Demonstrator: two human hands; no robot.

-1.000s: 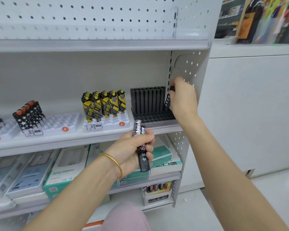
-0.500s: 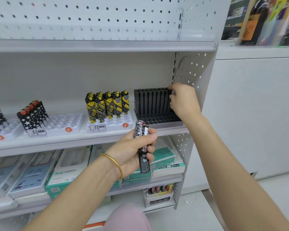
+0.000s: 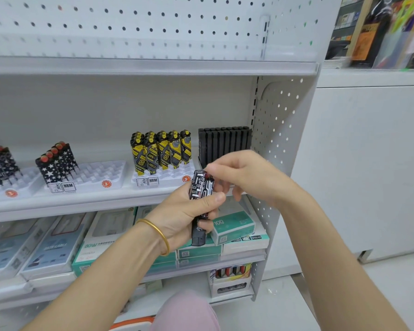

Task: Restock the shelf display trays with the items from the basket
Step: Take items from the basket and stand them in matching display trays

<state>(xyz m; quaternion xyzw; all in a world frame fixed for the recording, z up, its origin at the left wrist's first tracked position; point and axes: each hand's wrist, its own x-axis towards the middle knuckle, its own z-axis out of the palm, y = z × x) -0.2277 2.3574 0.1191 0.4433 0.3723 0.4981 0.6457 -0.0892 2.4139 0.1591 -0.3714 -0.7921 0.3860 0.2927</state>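
My left hand (image 3: pixel 184 216) grips a small bundle of black lighters with white and red print (image 3: pixel 199 194), held upright in front of the shelf edge. My right hand (image 3: pixel 246 177) is at the top of the bundle, its thumb and fingertips pinching the head of one lighter. Behind the hands, at the right end of the shelf, stands the black display tray (image 3: pixel 201 158) with a row of black lighters (image 3: pixel 225 143) along its back. The tray's front slots are hidden by my hands.
To the left are a white tray (image 3: pixel 163 177) of yellow-black lighters and another white tray (image 3: pixel 98 175) of star-print lighters. Boxed goods fill the shelf below. The perforated side panel (image 3: pixel 280 130) stands close on the right. An orange rim (image 3: pixel 132 325) shows at the bottom.
My right hand has left the black tray's back right corner and come down and forward to the bundle in my left hand. The left hand has barely moved.
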